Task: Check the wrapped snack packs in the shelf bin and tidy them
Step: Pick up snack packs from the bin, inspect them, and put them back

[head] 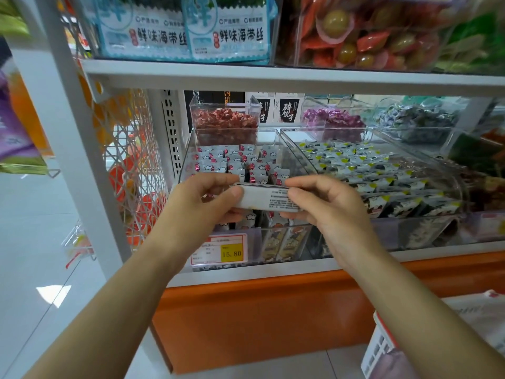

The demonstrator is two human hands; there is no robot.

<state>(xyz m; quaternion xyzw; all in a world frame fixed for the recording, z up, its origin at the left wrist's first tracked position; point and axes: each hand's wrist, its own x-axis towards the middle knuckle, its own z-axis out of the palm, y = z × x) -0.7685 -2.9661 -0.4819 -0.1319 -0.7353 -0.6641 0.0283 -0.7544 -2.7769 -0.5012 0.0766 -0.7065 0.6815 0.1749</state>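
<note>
White film with a block of small black print faces up on the snack pack [263, 200], which is held level between two hands. The left hand [202, 205] pinches its left end: the thumb [232, 193] lies pressed on top and the other fingers curl under the wrapper. The right hand [329, 207] grips the right end, with its fingertips [296, 193] bent round the pack's edge. How its thumb lies cannot be told. Both forearms reach up from the lower edge of the view.

The held pack hovers just over the front part of the clear shelf bin [188, 151]. It is above the wrapped packs [240, 163] that stand there in rows, white with cloud prints and red dots. More of them show through the bin's front wall below the hands. A price label [231, 253] with a yellow patch reading 15.80 hangs on the shelf edge beneath the bin.

Just beside the bin, on the right, a neighbouring bin [300, 149] holds rows of packs with yellow marks. Behind the shelf bin stands a small clear box [224, 119] of red-wrapped sweets. An orange base [259, 310] runs under the shelf.
</note>
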